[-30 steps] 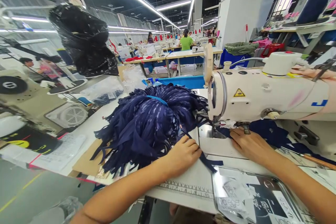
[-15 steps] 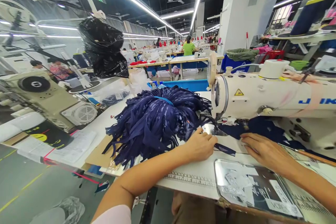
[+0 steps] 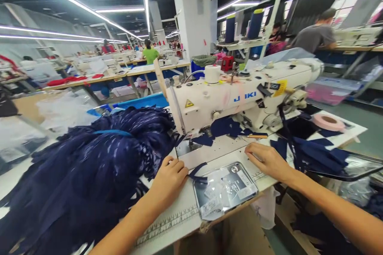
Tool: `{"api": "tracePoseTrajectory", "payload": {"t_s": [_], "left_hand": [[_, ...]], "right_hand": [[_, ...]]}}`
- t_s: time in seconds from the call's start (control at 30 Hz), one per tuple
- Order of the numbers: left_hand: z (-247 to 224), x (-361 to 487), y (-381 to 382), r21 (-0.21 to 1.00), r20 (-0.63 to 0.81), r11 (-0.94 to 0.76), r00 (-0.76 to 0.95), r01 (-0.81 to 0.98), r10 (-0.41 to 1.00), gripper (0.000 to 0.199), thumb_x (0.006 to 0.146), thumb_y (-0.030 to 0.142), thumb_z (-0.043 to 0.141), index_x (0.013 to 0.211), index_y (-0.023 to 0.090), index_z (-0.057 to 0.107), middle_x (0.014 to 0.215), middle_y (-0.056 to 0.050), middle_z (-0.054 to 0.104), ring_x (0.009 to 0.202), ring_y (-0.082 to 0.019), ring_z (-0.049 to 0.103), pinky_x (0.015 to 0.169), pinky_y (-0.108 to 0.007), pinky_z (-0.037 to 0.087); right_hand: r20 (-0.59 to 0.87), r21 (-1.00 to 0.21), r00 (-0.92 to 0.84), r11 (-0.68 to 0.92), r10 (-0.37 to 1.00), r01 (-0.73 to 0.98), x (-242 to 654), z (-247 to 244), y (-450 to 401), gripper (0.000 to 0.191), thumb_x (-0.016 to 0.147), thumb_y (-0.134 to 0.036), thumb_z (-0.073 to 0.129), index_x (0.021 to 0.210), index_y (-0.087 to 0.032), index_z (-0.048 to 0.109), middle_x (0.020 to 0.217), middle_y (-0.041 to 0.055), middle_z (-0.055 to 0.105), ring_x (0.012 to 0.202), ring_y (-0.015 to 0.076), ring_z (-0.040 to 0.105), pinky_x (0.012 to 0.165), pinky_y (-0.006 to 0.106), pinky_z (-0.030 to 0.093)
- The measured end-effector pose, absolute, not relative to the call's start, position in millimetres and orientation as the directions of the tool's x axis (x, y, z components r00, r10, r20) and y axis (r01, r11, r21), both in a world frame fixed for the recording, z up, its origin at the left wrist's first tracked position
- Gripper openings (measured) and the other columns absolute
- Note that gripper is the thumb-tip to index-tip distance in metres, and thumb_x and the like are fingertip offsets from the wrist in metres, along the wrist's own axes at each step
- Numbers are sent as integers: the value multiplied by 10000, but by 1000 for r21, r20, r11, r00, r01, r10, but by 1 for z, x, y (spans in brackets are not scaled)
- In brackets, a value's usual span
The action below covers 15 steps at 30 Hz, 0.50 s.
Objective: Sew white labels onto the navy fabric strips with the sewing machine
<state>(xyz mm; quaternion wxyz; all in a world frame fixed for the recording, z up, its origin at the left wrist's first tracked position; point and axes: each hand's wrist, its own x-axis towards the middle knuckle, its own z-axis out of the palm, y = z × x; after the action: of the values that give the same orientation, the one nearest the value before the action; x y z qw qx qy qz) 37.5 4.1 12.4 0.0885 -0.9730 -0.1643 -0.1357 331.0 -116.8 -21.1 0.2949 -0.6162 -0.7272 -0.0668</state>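
Note:
My left hand (image 3: pixel 172 173) is closed at the sewing machine's (image 3: pixel 230 95) front left, its fingers curled over one end of a navy fabric strip (image 3: pixel 199 174). The strip's free end sticks out to the right, over the edge of a metal tray (image 3: pixel 226 191). Beside that hand lies a big bundle of navy strips (image 3: pixel 98 163), tied with a blue band (image 3: pixel 112 132). My right hand (image 3: pixel 266 160) is over the table right of the tray, thumb and fingers drawn together; what they hold, if anything, is hidden. Navy fabric pieces (image 3: pixel 226 126) lie under the machine arm.
An orange-handled tool (image 3: pixel 254 136) lies by the machine base. Farther right are a pink tape roll (image 3: pixel 328 122) and more navy fabric (image 3: pixel 318 153). A printed ruler (image 3: pixel 170 225) runs along the table's front. People sit at other machines behind.
The view has swung right. My right hand has moved right, away from the fabric by the needle area. My left hand stays by the bundle with the strip.

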Motion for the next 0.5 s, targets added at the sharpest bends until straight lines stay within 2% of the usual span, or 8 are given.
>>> {"api": "tracePoseTrajectory", "payload": {"t_s": [0.1,0.2,0.3,0.37,0.43,0.5], "left_hand": [[17,45,2,-76,362,-937,885,342,294,182,812,122,410,658,172,492,659,-14,538,619,-152,493,649,-302,379],[19,59,1,50,373,-922,850,384,373,205,815,144,387,625,173,459,626,-5,520,563,-129,481,554,-257,370],[14,76,3,160,363,-893,816,420,449,238,798,159,389,562,174,416,552,14,471,497,-104,440,488,-229,336],[8,86,7,196,375,-886,802,421,465,246,776,141,399,532,175,394,521,22,441,475,-96,418,469,-221,320],[3,94,13,167,418,-893,790,418,448,234,753,97,404,532,172,402,541,15,453,506,-102,432,492,-221,339],[0,97,22,47,475,-912,794,408,380,206,731,50,413,565,167,445,624,-13,504,598,-129,471,555,-241,374]], "right_hand": [[478,-275,18,131,878,952,342,-26,-124,212,869,-193,345,773,-181,533,753,39,599,687,144,574,653,269,455],[472,-248,48,81,880,965,351,-27,-121,215,874,-197,356,797,-185,556,797,40,616,753,151,585,677,269,452],[488,-125,7,62,873,990,354,-22,-107,226,870,-174,364,817,-186,584,836,43,627,800,155,587,662,251,443],[470,-4,7,-5,883,1000,354,-16,-93,239,860,-147,370,793,-177,597,807,50,626,757,153,592,625,239,434],[401,118,62,-119,914,986,353,-10,-77,222,836,-115,396,771,-163,603,768,62,622,720,162,602,578,235,423],[323,203,130,-202,938,958,351,-6,-62,179,798,-82,441,774,-146,606,755,80,626,697,173,615,540,230,414]]}}
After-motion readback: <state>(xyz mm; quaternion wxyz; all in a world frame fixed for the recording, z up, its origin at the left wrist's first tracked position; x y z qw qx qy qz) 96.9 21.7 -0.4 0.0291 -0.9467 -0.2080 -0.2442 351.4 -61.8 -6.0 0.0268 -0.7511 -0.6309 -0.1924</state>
